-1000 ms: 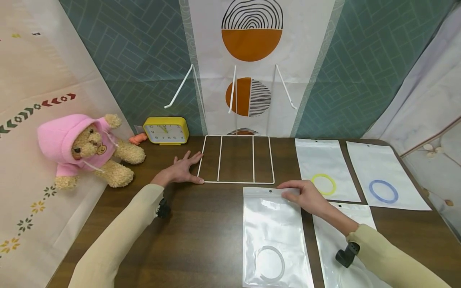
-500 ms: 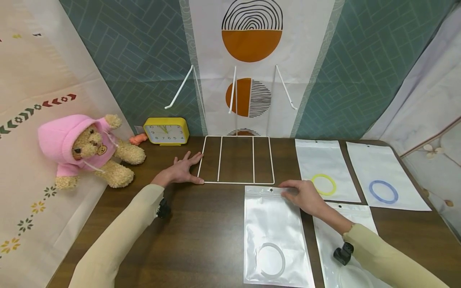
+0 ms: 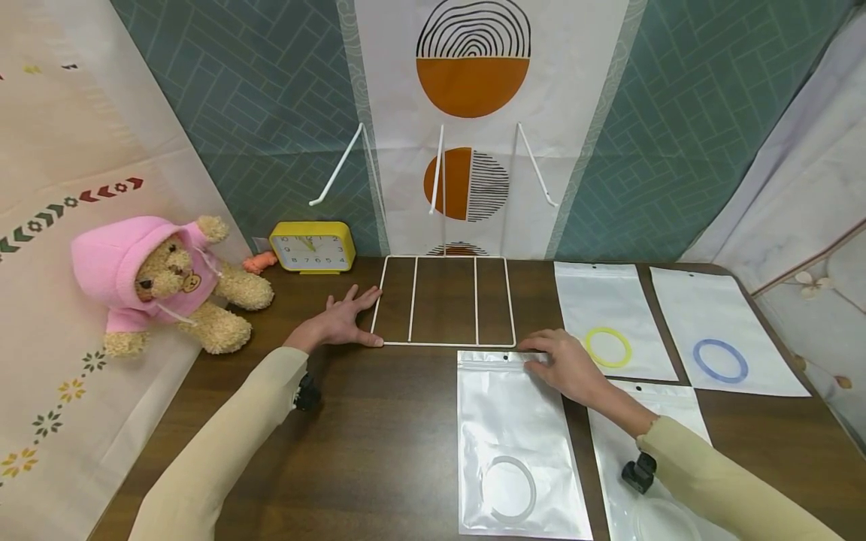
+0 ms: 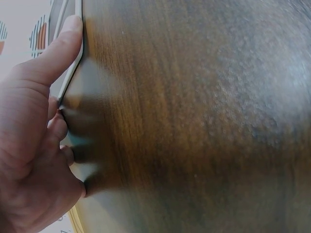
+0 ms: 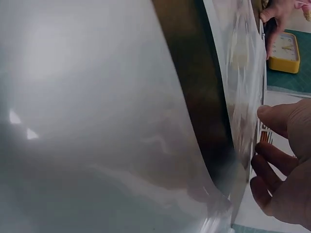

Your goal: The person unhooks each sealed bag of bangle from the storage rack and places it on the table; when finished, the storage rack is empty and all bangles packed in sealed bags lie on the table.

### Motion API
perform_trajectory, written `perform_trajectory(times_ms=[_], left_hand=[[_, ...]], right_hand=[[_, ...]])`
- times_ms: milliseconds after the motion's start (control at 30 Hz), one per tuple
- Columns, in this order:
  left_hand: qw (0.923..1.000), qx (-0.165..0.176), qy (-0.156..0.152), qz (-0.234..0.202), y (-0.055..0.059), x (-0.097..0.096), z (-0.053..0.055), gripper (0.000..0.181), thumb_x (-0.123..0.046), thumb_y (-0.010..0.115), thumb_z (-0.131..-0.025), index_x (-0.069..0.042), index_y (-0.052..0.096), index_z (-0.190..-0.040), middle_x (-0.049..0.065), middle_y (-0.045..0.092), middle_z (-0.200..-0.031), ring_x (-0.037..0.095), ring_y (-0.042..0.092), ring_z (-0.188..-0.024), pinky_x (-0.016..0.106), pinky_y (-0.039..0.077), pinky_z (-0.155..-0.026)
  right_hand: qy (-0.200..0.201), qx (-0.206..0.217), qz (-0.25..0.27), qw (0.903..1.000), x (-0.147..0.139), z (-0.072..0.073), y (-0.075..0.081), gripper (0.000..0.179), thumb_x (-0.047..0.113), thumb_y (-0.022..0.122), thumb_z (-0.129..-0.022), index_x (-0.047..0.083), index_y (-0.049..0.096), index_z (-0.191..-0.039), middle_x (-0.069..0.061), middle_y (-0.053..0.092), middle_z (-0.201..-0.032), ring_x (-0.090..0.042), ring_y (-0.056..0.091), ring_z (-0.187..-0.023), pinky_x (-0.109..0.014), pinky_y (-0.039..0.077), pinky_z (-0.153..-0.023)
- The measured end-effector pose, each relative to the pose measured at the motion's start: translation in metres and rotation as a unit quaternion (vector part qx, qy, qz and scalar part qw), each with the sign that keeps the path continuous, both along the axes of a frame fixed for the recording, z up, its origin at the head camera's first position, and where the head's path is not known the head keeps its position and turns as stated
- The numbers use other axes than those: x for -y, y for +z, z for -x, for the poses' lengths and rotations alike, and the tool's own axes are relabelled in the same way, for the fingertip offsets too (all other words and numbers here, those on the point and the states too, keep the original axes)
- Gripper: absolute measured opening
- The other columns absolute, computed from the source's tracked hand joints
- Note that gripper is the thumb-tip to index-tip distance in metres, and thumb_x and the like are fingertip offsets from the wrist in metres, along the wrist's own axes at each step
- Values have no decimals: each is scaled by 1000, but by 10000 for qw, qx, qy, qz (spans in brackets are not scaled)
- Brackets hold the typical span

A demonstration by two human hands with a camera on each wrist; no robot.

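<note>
A white wire rack (image 3: 446,345) with three upright prongs stands against the back wall. My left hand (image 3: 338,319) rests at its left side, fingers spread, with thumb and fingers touching the frame. My right hand (image 3: 564,363) is at the rack's front right corner, above the top edge of a silvery zip pouch (image 3: 514,421) marked with a white ring. In the right wrist view, the thumb (image 5: 277,119) and loosely bent fingers stand apart, with nothing visible pinched between them. Whether the right fingertips touch the rack or the pouch is hard to tell.
To the right lie a pouch with a yellow ring (image 3: 609,297), one with a blue ring (image 3: 720,308), and another pouch (image 3: 612,451) partly under the right forearm. A yellow clock (image 3: 313,246) and a teddy bear (image 3: 169,285) in a pink hoodie stand at the left.
The pouch by my right hand has slid slightly up toward the rack. My right hand has shifted a little forward and its wrist leftward. My left hand has stayed put.
</note>
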State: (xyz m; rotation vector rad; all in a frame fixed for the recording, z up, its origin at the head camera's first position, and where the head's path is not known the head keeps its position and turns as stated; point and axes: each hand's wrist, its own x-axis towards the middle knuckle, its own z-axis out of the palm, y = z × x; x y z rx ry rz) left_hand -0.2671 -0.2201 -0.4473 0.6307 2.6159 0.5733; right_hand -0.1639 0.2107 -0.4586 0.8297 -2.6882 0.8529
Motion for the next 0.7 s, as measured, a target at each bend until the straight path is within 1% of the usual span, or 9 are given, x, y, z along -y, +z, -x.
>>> perform_trajectory(times_ms=[67, 167, 267, 400, 500, 567, 700], left_hand=[[10000, -19, -2, 0, 0, -1, 0, 107, -47, 80, -83, -8, 17, -161, 15, 10, -166, 45, -4, -149, 74, -4, -107], [10000, -48, -31, 16, 0, -2, 0, 107, -46, 80, -83, -7, 17, -160, 16, 10, -166, 45, -4, -149, 75, -3, -106], [10000, -40, -63, 56, 1, -2, 1, 106, -46, 79, -83, -7, 17, -160, 15, 10, -166, 45, -3, -149, 75, -3, -106], [9999, 39, -83, 112, 4, -1, 0, 107, -49, 78, -84, -6, 16, -160, 16, 10, -166, 45, -3, -149, 75, -2, -106], [9998, 118, -57, 133, 6, 0, -2, 107, -49, 77, -84, -6, 16, -160, 17, 9, -166, 45, -4, -149, 75, -3, -106], [9998, 137, -45, 150, 7, 0, -3, 107, -50, 77, -84, -6, 15, -160, 17, 9, -166, 45, -4, -149, 75, -3, -106], [9999, 87, -18, 131, 5, 1, -5, 107, -49, 76, -84, -5, 15, -160, 17, 9, -166, 46, -4, -148, 77, -3, -105]], right_hand=[[7, -47, -6, 10000, -1, 0, 2, 27, -2, 80, -79, 5, 76, -104, -13, 71, -110, -36, 62, -98, -49, 50, -80], [-27, -99, 71, 9999, -5, 0, 6, 26, -2, 79, -80, 3, 75, -106, -14, 70, -111, -37, 62, -99, -50, 50, -81], [-173, -66, 171, 9997, -12, 0, 10, 26, -2, 78, -82, 1, 74, -107, -13, 70, -111, -36, 63, -101, -50, 51, -81], [-345, -128, 239, 9990, -21, -1, 15, 24, -4, 77, -83, -1, 74, -107, -13, 70, -108, -37, 64, -102, -51, 52, -81], [-455, -164, 225, 9986, -27, -2, 19, 22, -3, 75, -85, -1, 73, -107, -14, 71, -107, -38, 64, -102, -52, 53, -78], [-535, -125, 237, 9982, -30, -2, 21, 21, -2, 74, -86, -2, 73, -107, -14, 71, -108, -38, 65, -102, -52, 54, -76], [-654, 10, 235, 9976, -36, -3, 26, 21, -1, 72, -88, -2, 72, -109, -16, 70, -109, -38, 65, -102, -53, 54, -76]])
